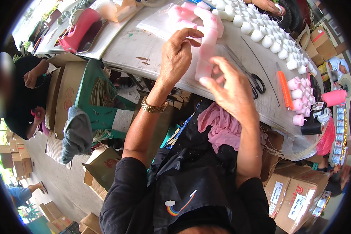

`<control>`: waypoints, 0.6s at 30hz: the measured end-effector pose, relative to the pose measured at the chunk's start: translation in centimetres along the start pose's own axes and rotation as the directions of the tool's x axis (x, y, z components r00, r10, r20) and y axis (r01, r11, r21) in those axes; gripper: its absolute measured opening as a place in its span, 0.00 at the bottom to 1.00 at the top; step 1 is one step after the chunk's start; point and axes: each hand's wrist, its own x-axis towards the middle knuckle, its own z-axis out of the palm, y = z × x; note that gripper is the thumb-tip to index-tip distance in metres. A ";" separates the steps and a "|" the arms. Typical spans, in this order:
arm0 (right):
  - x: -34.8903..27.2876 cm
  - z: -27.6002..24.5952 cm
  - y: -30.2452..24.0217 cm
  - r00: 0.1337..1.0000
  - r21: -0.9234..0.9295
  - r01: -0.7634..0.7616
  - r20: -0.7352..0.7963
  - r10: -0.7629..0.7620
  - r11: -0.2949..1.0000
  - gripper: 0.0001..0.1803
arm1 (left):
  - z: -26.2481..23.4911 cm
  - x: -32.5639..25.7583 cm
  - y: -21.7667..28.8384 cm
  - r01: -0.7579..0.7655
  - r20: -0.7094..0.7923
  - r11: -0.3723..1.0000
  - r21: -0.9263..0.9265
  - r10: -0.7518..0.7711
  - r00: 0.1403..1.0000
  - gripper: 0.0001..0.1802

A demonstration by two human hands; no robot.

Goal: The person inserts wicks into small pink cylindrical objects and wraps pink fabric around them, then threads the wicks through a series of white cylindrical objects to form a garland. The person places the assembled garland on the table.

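Note:
My left hand (178,54) is raised over the near edge of the table, thumb and forefinger pinched together. Anything between those fingertips is too small to make out. My right hand (232,87) hangs just right of it, lower and slightly blurred, with its fingers apart. Beside the right fingertips runs a row of pink and white wax-like cylinders (209,39), its near end close to the thumb. More pink pieces (179,15) lie on clear plastic at the far side. Black-handled scissors (257,84) rest right of my right hand.
Many white candles (257,34) with wicks line the far right of the table (130,48). A thin rod (261,70), an orange cutter (285,91) and pink candles (303,99) lie nearer. A pink tape dispenser (80,31) stands left; pink cloth (222,126) covers my lap. Other people sit nearby.

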 end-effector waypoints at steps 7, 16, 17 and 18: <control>0.2 4.3 0.3 0.981 -0.285 0.077 -0.150 -0.124 0.956 0.27 | -0.4 -1.1 -0.5 -0.137 0.093 0.972 0.190 0.121 0.988 0.23; -1.5 0.8 2.7 0.966 0.559 -0.223 0.017 0.258 0.799 0.13 | 1.1 -3.3 1.2 -0.545 0.405 0.597 0.588 0.367 0.838 0.21; -1.6 0.7 2.7 0.964 0.548 -0.222 0.000 0.266 0.807 0.13 | 1.5 -3.3 1.4 -0.566 0.428 0.579 0.587 0.371 0.824 0.21; -1.8 0.5 2.8 0.966 0.534 -0.213 -0.013 0.260 0.818 0.12 | 1.7 -3.3 1.5 -0.595 0.461 0.555 0.582 0.378 0.803 0.21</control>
